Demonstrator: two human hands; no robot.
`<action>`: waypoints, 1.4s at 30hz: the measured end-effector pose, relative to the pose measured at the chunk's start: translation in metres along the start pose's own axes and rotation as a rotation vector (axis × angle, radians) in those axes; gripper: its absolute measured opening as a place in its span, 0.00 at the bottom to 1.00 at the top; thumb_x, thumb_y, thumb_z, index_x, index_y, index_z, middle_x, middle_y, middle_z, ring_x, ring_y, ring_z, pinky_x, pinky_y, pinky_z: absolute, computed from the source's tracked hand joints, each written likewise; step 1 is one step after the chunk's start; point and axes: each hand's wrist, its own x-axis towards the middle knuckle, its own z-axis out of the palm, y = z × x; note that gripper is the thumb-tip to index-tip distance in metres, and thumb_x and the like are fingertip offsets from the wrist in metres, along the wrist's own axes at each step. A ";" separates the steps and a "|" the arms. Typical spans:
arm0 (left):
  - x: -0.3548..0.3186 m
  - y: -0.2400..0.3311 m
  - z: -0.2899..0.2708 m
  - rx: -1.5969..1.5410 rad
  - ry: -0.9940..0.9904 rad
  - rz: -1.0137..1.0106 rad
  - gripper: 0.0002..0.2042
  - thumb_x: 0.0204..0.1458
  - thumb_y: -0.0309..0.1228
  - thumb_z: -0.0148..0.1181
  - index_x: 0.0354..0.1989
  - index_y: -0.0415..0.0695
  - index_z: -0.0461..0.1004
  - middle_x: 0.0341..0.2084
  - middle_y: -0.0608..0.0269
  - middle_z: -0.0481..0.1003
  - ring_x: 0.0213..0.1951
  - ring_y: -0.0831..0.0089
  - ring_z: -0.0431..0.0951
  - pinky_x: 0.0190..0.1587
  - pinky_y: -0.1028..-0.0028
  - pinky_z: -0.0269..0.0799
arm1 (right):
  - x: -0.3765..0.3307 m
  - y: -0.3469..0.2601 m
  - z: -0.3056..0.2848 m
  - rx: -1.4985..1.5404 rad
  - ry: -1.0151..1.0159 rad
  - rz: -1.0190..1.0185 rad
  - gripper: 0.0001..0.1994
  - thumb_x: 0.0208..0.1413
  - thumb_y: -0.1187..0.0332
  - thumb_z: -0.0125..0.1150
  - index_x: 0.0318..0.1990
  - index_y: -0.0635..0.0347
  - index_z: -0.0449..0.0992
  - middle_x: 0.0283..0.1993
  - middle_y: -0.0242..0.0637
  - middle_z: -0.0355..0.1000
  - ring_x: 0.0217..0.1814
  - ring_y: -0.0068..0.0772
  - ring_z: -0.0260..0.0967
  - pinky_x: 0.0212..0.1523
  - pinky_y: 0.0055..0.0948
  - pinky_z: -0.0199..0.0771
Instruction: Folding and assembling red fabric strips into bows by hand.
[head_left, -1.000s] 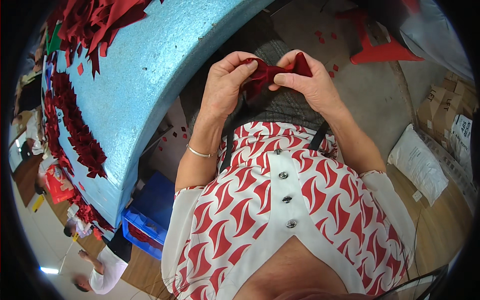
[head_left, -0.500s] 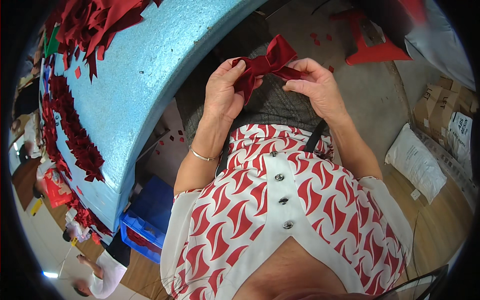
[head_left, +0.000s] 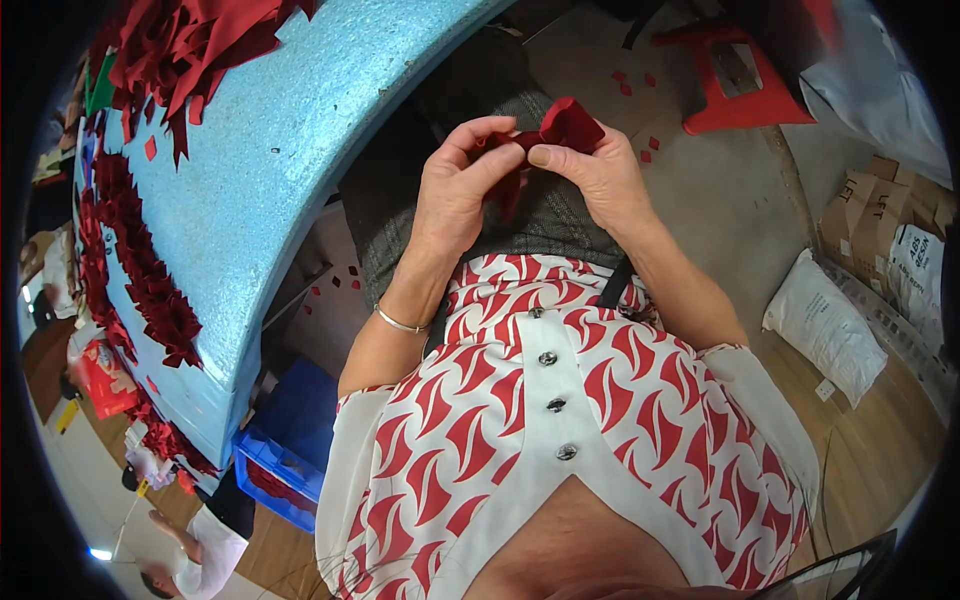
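Between my hands, above my lap, is a dark red ribbon bow [head_left: 572, 124]. My left hand [head_left: 462, 180] pinches its left side, with thumb and fingers pressed together near the middle. My right hand [head_left: 600, 178] grips the right side, its thumb laid along the ribbon close to the left thumb. One loop stands up above the right hand's fingers, and part of the ribbon hangs below the left fingers. The bow's centre is mostly hidden behind the thumbs.
A light blue table [head_left: 270, 130] curves along my left, bearing red ribbon strips [head_left: 200, 50] and a row of finished-looking bows [head_left: 145, 260]. A blue crate [head_left: 275, 480] stands below it. At right are a red stool [head_left: 735, 85], a white sack [head_left: 825, 325] and cardboard boxes [head_left: 865, 215]. Another person [head_left: 205, 550] is at lower left.
My hands have come together, thumbs nearly meeting at the bow's middle. The bow, spread wide before, is now bunched and more covered by my fingers.
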 end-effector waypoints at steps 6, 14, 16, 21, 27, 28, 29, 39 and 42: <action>0.003 0.001 -0.013 0.106 -0.047 -0.013 0.08 0.44 0.22 0.60 0.34 0.38 0.72 0.25 0.65 0.73 0.25 0.80 0.73 0.28 0.83 0.69 | -0.005 -0.008 -0.012 0.032 0.007 -0.023 0.14 0.47 0.74 0.59 0.43 0.63 0.69 0.40 0.32 0.69 0.41 0.21 0.65 0.44 0.19 0.65; -0.002 0.000 -0.026 0.322 -0.077 -0.014 0.07 0.44 0.22 0.60 0.32 0.39 0.72 0.24 0.67 0.73 0.26 0.83 0.72 0.28 0.85 0.66 | -0.007 -0.008 -0.017 -0.210 0.090 -0.249 0.12 0.47 0.76 0.58 0.41 0.64 0.70 0.40 0.33 0.67 0.43 0.23 0.64 0.46 0.22 0.65; -0.004 0.002 -0.026 0.387 -0.089 0.028 0.06 0.43 0.23 0.60 0.31 0.40 0.72 0.22 0.70 0.72 0.23 0.85 0.68 0.26 0.86 0.64 | -0.005 -0.012 -0.015 -0.412 0.023 -0.335 0.12 0.45 0.76 0.59 0.40 0.64 0.71 0.39 0.33 0.67 0.42 0.23 0.64 0.45 0.22 0.64; -0.009 0.000 -0.032 0.473 -0.149 0.092 0.06 0.43 0.23 0.60 0.29 0.40 0.72 0.21 0.73 0.71 0.24 0.87 0.67 0.27 0.87 0.63 | -0.002 -0.024 -0.008 -0.929 -0.174 -0.484 0.11 0.39 0.79 0.61 0.33 0.63 0.72 0.36 0.34 0.66 0.39 0.25 0.64 0.42 0.22 0.64; -0.005 -0.011 -0.047 0.505 -0.203 0.130 0.06 0.43 0.23 0.59 0.31 0.38 0.72 0.24 0.71 0.71 0.26 0.86 0.68 0.30 0.85 0.65 | 0.007 -0.016 -0.013 -1.004 -0.324 -0.368 0.09 0.38 0.78 0.61 0.31 0.64 0.71 0.35 0.35 0.65 0.36 0.25 0.63 0.38 0.23 0.63; -0.003 -0.013 -0.049 0.506 -0.217 0.143 0.07 0.43 0.23 0.58 0.32 0.38 0.73 0.25 0.70 0.71 0.27 0.85 0.68 0.31 0.84 0.65 | 0.010 -0.013 -0.016 -0.972 -0.371 -0.320 0.08 0.39 0.78 0.61 0.30 0.63 0.71 0.34 0.34 0.66 0.35 0.24 0.63 0.38 0.23 0.63; -0.001 -0.014 -0.051 0.508 -0.229 0.157 0.07 0.43 0.22 0.58 0.32 0.37 0.73 0.25 0.69 0.72 0.28 0.84 0.69 0.32 0.83 0.66 | 0.014 -0.010 -0.018 -0.940 -0.419 -0.272 0.06 0.40 0.77 0.60 0.29 0.63 0.71 0.34 0.34 0.66 0.35 0.23 0.63 0.37 0.22 0.63; -0.008 0.033 0.002 0.667 -0.432 0.122 0.05 0.44 0.23 0.54 0.31 0.39 0.73 0.22 0.70 0.70 0.23 0.85 0.68 0.26 0.84 0.64 | -0.010 -0.044 -0.017 -0.217 -0.144 0.283 0.03 0.46 0.75 0.58 0.30 0.61 0.73 0.31 0.31 0.70 0.34 0.17 0.65 0.36 0.19 0.66; -0.029 0.055 0.056 0.606 -0.386 0.037 0.05 0.43 0.23 0.55 0.30 0.40 0.72 0.21 0.70 0.70 0.20 0.85 0.68 0.22 0.84 0.63 | -0.024 -0.093 -0.032 -0.231 -0.241 0.153 0.04 0.46 0.74 0.59 0.30 0.62 0.73 0.28 0.31 0.71 0.32 0.18 0.66 0.36 0.19 0.67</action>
